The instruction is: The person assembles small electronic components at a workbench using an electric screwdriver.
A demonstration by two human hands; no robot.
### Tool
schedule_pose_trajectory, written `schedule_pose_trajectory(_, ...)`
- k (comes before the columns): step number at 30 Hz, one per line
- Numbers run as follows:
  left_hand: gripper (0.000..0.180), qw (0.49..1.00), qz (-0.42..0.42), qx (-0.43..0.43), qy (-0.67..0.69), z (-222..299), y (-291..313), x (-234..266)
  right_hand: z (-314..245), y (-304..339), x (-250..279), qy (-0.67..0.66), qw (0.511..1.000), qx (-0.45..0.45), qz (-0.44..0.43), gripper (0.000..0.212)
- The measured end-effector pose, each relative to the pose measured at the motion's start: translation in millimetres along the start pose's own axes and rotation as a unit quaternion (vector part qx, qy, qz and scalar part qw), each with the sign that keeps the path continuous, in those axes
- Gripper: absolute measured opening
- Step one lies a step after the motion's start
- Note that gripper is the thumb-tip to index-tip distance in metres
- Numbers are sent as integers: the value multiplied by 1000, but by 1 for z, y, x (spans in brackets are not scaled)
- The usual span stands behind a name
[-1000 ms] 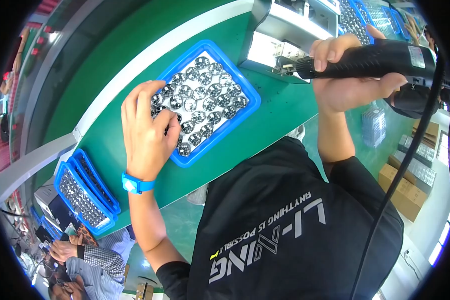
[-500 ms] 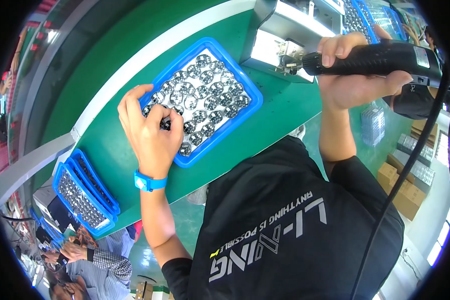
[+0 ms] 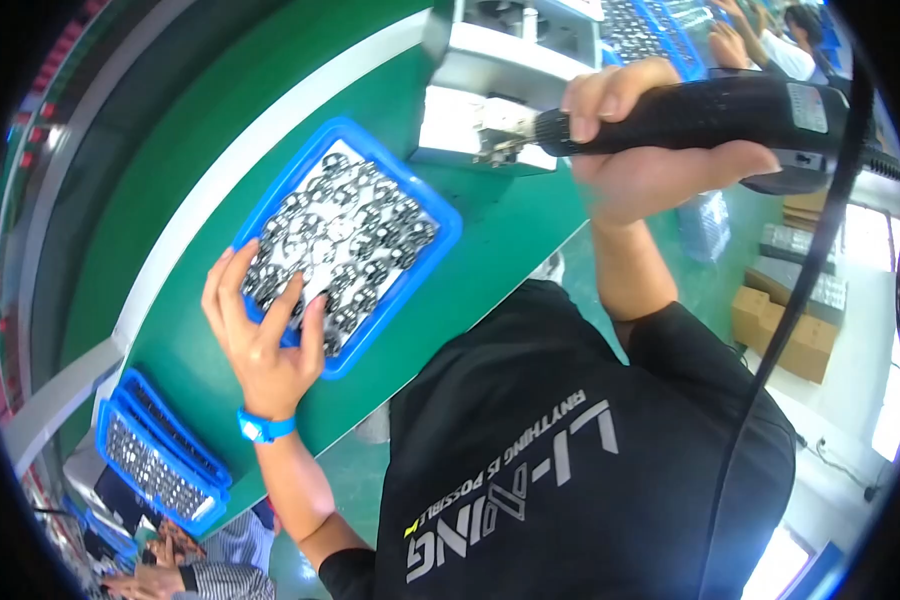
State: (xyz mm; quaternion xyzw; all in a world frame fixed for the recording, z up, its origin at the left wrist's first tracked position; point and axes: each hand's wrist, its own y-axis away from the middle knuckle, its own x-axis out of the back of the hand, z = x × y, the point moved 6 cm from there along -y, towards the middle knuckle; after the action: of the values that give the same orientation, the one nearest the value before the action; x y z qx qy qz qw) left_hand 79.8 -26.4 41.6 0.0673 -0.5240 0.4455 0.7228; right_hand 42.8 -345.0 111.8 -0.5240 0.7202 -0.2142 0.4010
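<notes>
My left hand [image 3: 260,350] is over the near left corner of a blue tray [image 3: 432,258], its fingers spread apart and nothing seen held between them. Rows of small, round, shiny black-and-silver parts [image 3: 368,215] fill the white-lined tray; the fingertips hide some of them. A black powered screwdriver [image 3: 710,112] lies across my right hand [image 3: 635,180], which is wrapped round its body. Its ridged nose points left, and the tip is at the front of a grey metal box [image 3: 515,65], probably a screw feeder. Blur hides whether a screw sits on the tip.
Blue trays [image 3: 160,455] of similar parts lean at the left end of the green table [image 3: 355,400]. A black cable [image 3: 770,350] hangs from the screwdriver down past my right arm. Cartons [image 3: 785,330] stand on the floor at right. Other people's hands [image 3: 145,580] show at lower left.
My left hand has gone from a pinch over the tray to spread fingers. My right hand still holds the screwdriver at the metal box. The whole view has shifted and blurred.
</notes>
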Motion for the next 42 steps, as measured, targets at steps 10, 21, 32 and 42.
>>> schedule_pose_trajectory(10,19,998,-44,-45,14,0,-12,-3,0,10,-18,196,972,-81,101,97)
schedule_pose_trajectory(21,38,998,-22,-38,53,-18,6,-2,11,9,-16,163,980,-79,81,87)
schedule_pose_trajectory(32,42,996,-6,-38,82,-23,9,-1,35,44,-76,-7,991,-134,28,89)
schedule_pose_trajectory(42,38,997,-19,4,76,-31,13,1,102,83,-145,-72,984,-157,-40,105)
